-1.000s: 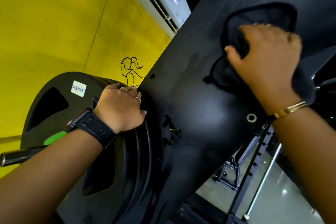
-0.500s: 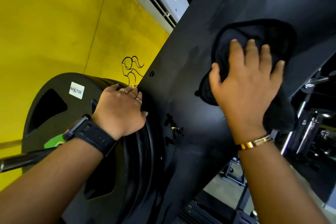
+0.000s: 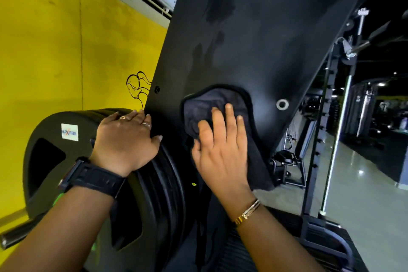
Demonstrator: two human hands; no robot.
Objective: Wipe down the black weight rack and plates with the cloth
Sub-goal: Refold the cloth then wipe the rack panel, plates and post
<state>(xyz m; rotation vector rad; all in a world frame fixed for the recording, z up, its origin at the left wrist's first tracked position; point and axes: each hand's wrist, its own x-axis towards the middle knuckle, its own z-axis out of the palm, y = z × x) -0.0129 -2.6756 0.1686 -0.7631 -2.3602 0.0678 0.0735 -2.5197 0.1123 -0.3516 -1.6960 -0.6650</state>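
The stack of black round rubber weight plates [image 3: 55,161] stands just left of the tall flat matte-black metal rack panel [image 3: 254,40], its ribbed rims packed tight together. The left hand [image 3: 125,139] curls over the top rim where the plates meet the panel's left edge and grips it, probably to brace the body. On the panel's lower face the dark soft cloth [image 3: 220,99] lies spread flat, with one end hanging past the panel's right edge. The right hand [image 3: 220,157] presses the cloth with straight, spread fingers and pinches nothing, likely so the whole palm drives the wipe. Smeared, damp-looking patches show higher on the panel.
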